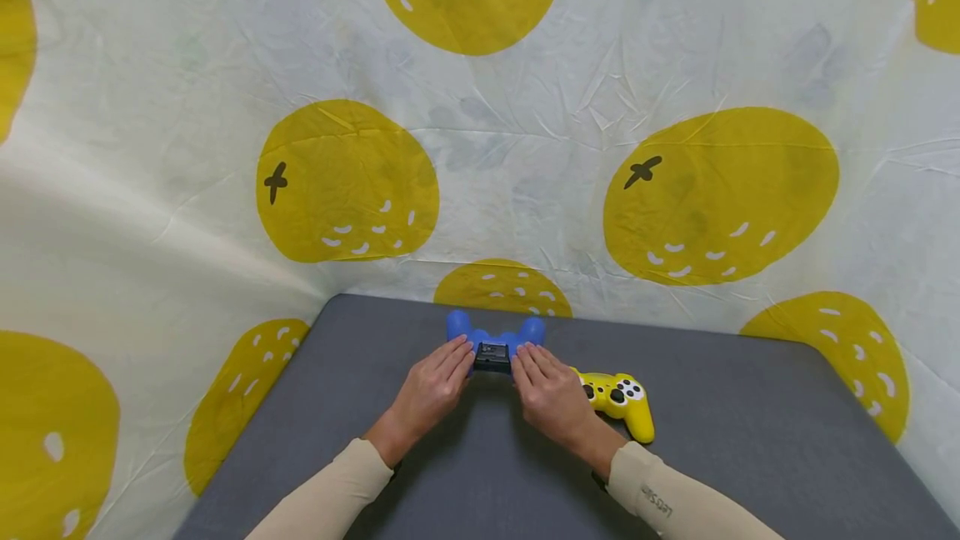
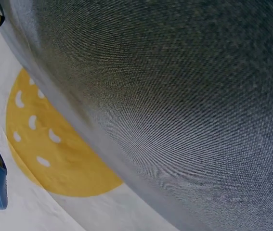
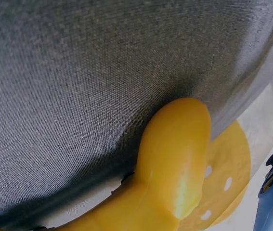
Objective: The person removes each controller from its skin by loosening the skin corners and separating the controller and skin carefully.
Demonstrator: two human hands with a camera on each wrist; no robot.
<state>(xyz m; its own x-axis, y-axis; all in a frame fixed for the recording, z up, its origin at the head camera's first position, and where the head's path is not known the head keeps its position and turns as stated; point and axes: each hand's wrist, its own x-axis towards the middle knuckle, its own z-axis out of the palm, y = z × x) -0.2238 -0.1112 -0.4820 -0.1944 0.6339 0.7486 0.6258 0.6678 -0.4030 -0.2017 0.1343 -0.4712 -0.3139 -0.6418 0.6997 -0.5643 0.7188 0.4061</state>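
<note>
Head cam: left hand (image 1: 435, 377) and right hand (image 1: 553, 397) are both gripping a blue game controller (image 1: 492, 352), one on each side, just below mid-frame. Yellow game controller (image 1: 619, 395) is lying on the gray table (image 1: 712, 448), lower right of center.

Left wrist cam: blue one's at the left edge, yellow one's clipped upper left.

Right wrist cam: yellow handle bottom middle, blue one lower right.

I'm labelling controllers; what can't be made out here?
Head view: left end of the yellow plastic controller, hidden behind the right hand.
Head view: any lettering on the black rectangular panel of the blue plastic controller, too small.
Left wrist view: blue controller's remainder, beyond left edge.
</note>
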